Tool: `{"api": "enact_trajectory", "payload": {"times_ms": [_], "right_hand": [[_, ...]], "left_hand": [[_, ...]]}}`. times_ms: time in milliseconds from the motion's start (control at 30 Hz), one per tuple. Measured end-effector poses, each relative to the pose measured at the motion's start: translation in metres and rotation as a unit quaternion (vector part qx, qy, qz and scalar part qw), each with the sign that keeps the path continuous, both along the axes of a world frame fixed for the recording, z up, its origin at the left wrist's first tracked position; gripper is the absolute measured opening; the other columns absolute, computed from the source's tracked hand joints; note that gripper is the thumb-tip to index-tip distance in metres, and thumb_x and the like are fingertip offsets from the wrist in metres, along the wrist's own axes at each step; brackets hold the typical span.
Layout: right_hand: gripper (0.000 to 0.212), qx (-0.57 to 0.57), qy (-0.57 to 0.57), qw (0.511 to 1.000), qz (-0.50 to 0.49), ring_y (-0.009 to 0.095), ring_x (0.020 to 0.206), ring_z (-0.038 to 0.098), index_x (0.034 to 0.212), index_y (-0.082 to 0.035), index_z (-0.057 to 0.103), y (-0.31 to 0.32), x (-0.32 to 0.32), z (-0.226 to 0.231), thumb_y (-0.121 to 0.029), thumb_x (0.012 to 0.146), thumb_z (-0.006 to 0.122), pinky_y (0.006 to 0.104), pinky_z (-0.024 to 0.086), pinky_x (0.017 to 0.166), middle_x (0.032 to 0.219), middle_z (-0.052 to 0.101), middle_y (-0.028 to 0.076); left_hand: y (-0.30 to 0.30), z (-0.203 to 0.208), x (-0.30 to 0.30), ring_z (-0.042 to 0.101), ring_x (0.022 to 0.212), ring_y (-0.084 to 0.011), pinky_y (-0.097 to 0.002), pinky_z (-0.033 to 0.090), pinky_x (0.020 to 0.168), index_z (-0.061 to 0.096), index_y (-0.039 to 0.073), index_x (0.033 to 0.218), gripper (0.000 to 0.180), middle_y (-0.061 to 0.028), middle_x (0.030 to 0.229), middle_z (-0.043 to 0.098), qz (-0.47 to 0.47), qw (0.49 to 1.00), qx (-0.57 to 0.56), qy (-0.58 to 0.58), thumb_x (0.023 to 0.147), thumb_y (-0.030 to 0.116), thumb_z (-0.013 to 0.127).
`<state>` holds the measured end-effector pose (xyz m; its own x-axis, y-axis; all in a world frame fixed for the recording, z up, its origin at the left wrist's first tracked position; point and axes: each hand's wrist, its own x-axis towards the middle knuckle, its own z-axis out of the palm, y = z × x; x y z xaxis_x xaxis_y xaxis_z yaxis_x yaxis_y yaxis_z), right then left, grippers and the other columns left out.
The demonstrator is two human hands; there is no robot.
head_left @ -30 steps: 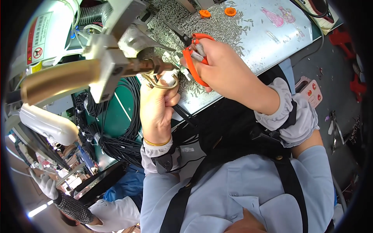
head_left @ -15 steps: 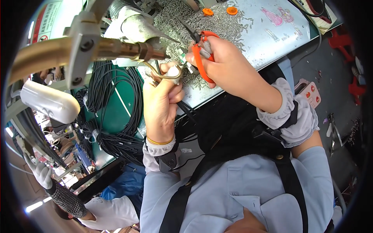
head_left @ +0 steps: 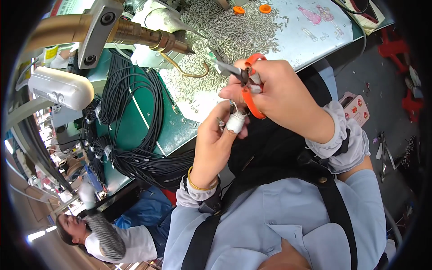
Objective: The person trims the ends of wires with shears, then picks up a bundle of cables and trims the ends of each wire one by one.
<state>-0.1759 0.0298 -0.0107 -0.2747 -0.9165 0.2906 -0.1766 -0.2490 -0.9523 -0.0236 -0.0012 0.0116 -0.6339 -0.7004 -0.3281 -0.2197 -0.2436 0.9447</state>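
Observation:
My right hand point(head_left: 283, 87) is closed around orange-handled pliers point(head_left: 253, 106); their dark jaws point left over the bench. Just below them, my left hand point(head_left: 216, 139) pinches a cable end point(head_left: 232, 107) with thin wires between thumb and fingers. White tape is wrapped around the left thumb. The fingers hide much of the cable. Beyond both hands, small metal pins point(head_left: 234, 36) lie in a wide heap. A brass-coloured nozzle point(head_left: 177, 46) and a thin bent tube point(head_left: 193, 74) reach over the heap's left side.
Coils of black cable point(head_left: 148, 164) lie left on the green bench point(head_left: 166, 135). Two orange caps point(head_left: 265, 8) sit at the heap's far edge. A white oval lamp point(head_left: 60, 87) hangs left. Another person point(head_left: 130, 243) is at lower left, and red stools point(head_left: 391, 49) stand right.
My left hand has come away from the bent tube, nearer to me and rightward, with the cable end. The pliers in my right hand have moved nearer to me and turned more leftward.

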Motion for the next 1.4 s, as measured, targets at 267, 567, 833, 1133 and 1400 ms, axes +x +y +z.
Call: {"api": "enact_trajectory", "payload": {"times_ms": [267,567,833,1133,1400], "right_hand": [[0.025,0.262,-0.267,0.913,0.166,0.008,0.038,0.045,0.071,0.0,0.054,0.008,-0.005,0.012,-0.021,0.084,0.056,0.0198,0.034,0.038,0.055,0.054,0.005],[0.027,0.276,-0.227,0.912,0.201,0.01,0.035,0.046,0.075,0.0,0.055,0.011,-0.008,0.006,-0.026,0.084,0.057,0.0204,0.033,0.035,0.059,0.056,0.006],[0.011,0.037,0.165,0.981,0.092,0.009,0.051,0.054,0.083,-0.011,0.06,0.015,0.002,-0.01,-0.018,0.075,0.063,0.0213,0.036,0.042,0.067,0.058,0.002],[0.018,-0.229,0.443,0.866,0.023,0.013,0.061,0.059,0.086,-0.014,0.062,0.015,-0.01,0.0,-0.015,0.068,0.063,0.0225,0.04,0.046,0.075,0.062,-0.001],[0.015,-0.185,0.384,0.904,0.013,0.013,0.056,0.059,0.082,-0.008,0.062,0.021,-0.008,-0.013,-0.014,0.068,0.062,0.0212,0.04,0.045,0.071,0.062,-0.001]], "left_hand": [[-0.005,-0.015,0.005,0.05,0.066,-0.0079,-0.0187,0.039,0.06,0.054,-0.001,0.091,0.015,-0.0031,0.079,0.054,0.074,0.917,-0.392,0.018,0.077,-0.005,0.057],[-0.011,0.002,0.011,0.039,0.051,-0.0017,-0.0162,0.028,0.044,0.055,0.002,0.081,0.011,-0.0011,0.074,0.055,0.101,0.994,-0.006,0.045,0.075,-0.002,0.062],[-0.019,-0.006,0.022,0.033,0.047,0.0004,-0.0151,0.019,0.038,0.051,0.003,0.09,0.016,0.0015,0.069,0.051,0.068,0.98,0.155,0.107,0.077,0.003,0.061],[-0.017,0.003,0.02,0.028,0.045,0.0001,-0.0144,0.016,0.037,0.049,0.002,0.095,0.018,0.0017,0.07,0.049,0.033,0.959,0.261,0.101,0.078,-0.002,0.051],[-0.013,-0.004,0.024,0.028,0.045,-0.0006,-0.0153,0.016,0.037,0.05,0.001,0.094,0.018,0.001,0.073,0.049,0.052,0.955,0.26,0.132,0.077,-0.004,0.051]]}}
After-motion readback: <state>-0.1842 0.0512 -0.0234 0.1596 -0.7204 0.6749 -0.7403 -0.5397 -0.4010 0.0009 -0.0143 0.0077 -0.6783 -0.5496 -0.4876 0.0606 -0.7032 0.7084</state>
